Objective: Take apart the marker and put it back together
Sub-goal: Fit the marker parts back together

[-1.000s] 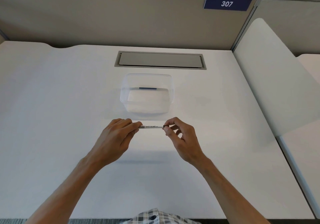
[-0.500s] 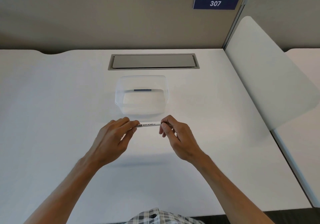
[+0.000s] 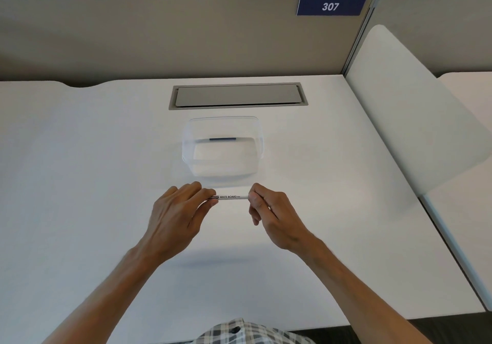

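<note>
- Two hands on one thing: our left hand (image 3: 177, 212) pinches the left end of the marker (image 3: 231, 197), our right hand (image 3: 271, 210) pinches the right end; both grips are closed around it, fingers curled
- marker sits level, held just above the worktop (image 3: 80, 184), on the near side of the clear tub (image 3: 223, 149); not touching the tub as far as we can tell
- only the white mid-barrel shows, print reads "WHITE BOARD"; both ends are hidden under fingers, so we cannot tell which end carries the cap or whether the cap is on
- handling, our judgement: slim, light, rigid plastic; will not flex or crush under a finger pinch; smooth barrel, so likely slippery under a straight pull
- where to hold: one hand well onto the barrel with several fingers wrapped; the other on the end piece alone, close to the seam; pull along the axis, add a slight twist if it sticks
- friction-fit parts tend to let go suddenly; we should keep hands low over the worktop so a freed part drops short and does not roll off
- small blue-and-dark stick (image 3: 222, 139) lies inside the tub at its far wall; possibly a marker part, too small to say
- grey cable hatch (image 3: 238, 96) set in the worktop beyond the tub; not in our way
</note>
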Available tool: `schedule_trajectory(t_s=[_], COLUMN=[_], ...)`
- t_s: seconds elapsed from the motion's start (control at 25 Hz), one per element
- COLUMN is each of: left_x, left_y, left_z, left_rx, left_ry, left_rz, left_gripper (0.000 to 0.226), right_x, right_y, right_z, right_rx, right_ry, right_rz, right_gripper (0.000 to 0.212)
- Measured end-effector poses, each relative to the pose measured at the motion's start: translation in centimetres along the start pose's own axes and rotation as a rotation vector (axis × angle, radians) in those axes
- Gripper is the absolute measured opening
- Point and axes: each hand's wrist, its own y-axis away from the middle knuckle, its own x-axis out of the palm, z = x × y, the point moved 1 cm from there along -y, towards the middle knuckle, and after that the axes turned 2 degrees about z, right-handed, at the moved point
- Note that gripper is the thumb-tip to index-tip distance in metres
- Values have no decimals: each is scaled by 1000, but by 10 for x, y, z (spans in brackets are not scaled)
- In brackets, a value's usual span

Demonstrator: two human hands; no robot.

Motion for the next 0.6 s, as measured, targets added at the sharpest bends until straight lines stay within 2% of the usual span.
schedule_trajectory(t_s=[0.4,0.6], left_x=[-4,-5], left_y=[2,1], left_z=[7,8], left_rx=[92,158], left_ry=[-144,-189], left_rz=[-88,-64], left_gripper=[26,25], right_x=[13,13], right_y=[-5,-7], right_z=[9,12], right_rx=[198,307], right_ry=[-378,-488], right_rz=[21,78], right_gripper=[44,39])
